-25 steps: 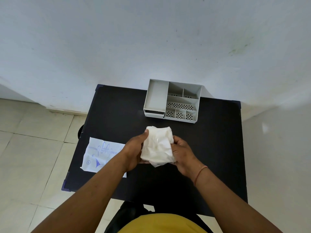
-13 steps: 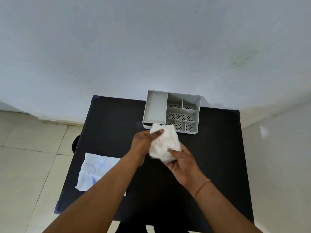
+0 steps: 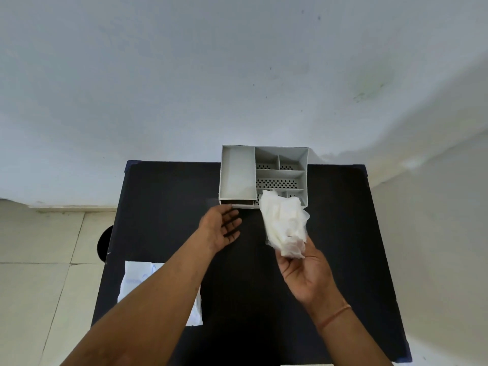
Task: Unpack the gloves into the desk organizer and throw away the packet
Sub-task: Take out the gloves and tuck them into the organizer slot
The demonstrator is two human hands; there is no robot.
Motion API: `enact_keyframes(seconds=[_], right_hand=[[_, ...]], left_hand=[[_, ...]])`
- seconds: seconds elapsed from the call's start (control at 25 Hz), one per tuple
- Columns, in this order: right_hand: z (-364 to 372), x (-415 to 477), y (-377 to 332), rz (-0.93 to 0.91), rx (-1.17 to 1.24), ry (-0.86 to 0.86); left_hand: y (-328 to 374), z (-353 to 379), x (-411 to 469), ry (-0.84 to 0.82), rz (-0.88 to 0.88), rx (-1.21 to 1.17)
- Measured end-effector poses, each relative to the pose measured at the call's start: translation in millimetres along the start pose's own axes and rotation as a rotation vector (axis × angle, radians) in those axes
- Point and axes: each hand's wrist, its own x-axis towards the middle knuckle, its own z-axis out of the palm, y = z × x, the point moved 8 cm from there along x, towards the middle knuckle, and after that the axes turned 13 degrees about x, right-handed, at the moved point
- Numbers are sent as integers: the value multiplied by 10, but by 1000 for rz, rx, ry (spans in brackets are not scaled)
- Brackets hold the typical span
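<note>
Filling most of the lower view, a black table (image 3: 163, 196) stands against a pale wall (image 3: 184, 75), with a tiled floor (image 3: 39, 260) to its left. At the table's far edge sits the grey desk organizer (image 3: 237, 175): one long compartment on its left, smaller perforated ones on its right, and a shallow drawer slot along the front. The printed white packet (image 3: 134, 281) lies flat near the table's front left edge, partly hidden by the left forearm. The gloves (image 3: 284, 223), a crumpled bundle of thin translucent white film, are held up in the air just in front of the organizer's front right corner, their top overlapping the small front compartments in the picture; whether they touch the organizer cannot be told. The right hand (image 3: 306, 273) pinches the bundle's lower end between thumb and fingers, palm up. The left hand (image 3: 220, 228) holds nothing, fingers loosely spread, fingertips close to the organizer's drawer front.
</note>
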Motion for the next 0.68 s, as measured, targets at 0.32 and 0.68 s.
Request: enact_keyframes(seconds=[0.32,0.68], right_hand=[[-83,-337,170,-38,22,87],[-95,-461,221,-46,-12,114]], left_hand=[[-193,-9,30,-26,-28,81],[-79,-32,19,42,13,115]])
